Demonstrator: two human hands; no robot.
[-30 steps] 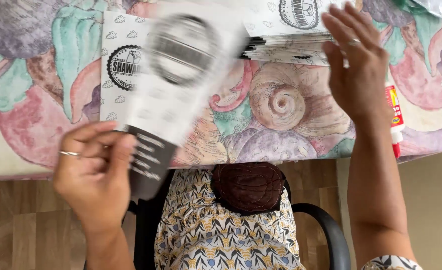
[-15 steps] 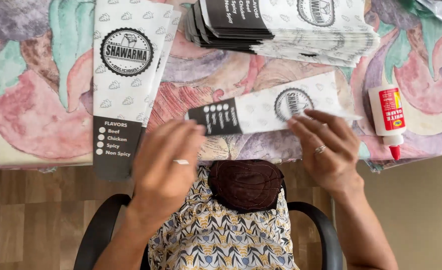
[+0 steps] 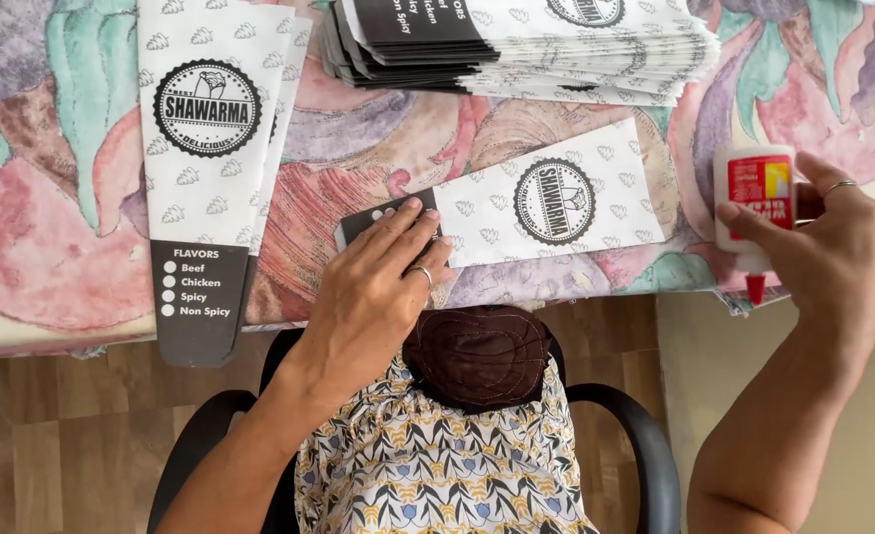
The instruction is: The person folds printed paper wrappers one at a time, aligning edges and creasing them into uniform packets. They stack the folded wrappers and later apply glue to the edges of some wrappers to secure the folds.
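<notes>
A flat white paper sleeve (image 3: 556, 203) with a round black emblem and a dark end lies across the table in front of me. My left hand (image 3: 373, 287) presses flat on that dark end, a ring on one finger. At the right table edge my right hand (image 3: 833, 247) grips a small white glue bottle (image 3: 754, 193) with a red label. The bottle's red tip points down toward me.
A thick stack of similar sleeves (image 3: 526, 49) sits at the far side of the table. Two or more unfolded sleeves (image 3: 210, 148) lie at the left, overhanging the near edge. A floral tablecloth (image 3: 42, 198) covers the table. A black chair armrest (image 3: 635, 435) is below.
My left hand laid a sleeve on the left pile, then came down on a fresh sleeve in front. My right hand left that sleeve and took hold of the glue bottle.
</notes>
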